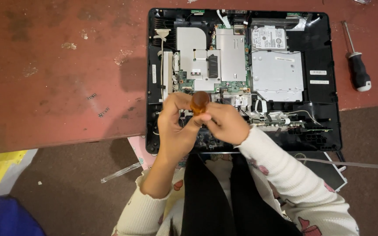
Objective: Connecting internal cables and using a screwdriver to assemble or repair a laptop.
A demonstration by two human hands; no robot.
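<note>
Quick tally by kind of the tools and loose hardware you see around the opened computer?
Screwdrivers: 2, one with an amber handle gripped by the left hand and right hand, one with a black handle lying on the table.
Small screw clusters: 2.
Opened computer chassis: 1.
Total: 5

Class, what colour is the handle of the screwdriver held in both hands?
Amber-brown handle, seen best in the head view.

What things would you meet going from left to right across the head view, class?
Loose screws → left hand → amber screwdriver handle → right hand → hard drive → black-handled screwdriver.
</note>
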